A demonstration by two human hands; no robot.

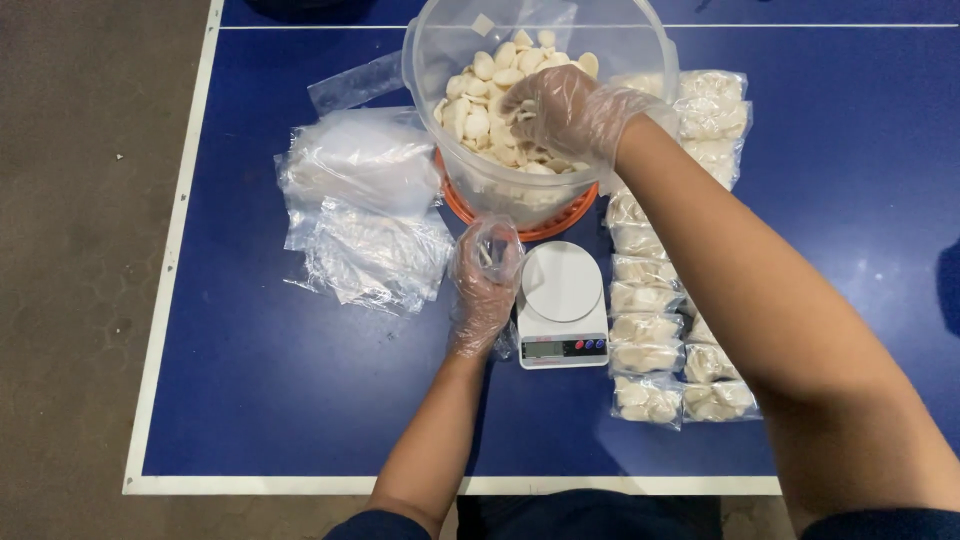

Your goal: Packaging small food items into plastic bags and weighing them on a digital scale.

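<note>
Clear plastic tub [455, 55] holds pale oval crackers [480, 120] (right hand [560, 110] grabbing some); left hand [483, 280] grips an open bag [492, 243] beside white scale [562, 305].

A small clear plastic bag [492, 248] is held open upright beside a clear tub [440, 60] of pale crackers [480, 110].

Right hand [560, 110] in cracker tub [440, 60]

Bare table [300, 400] lies open; scale [562, 303] and filled bags [647, 330] crowd the right.
</note>
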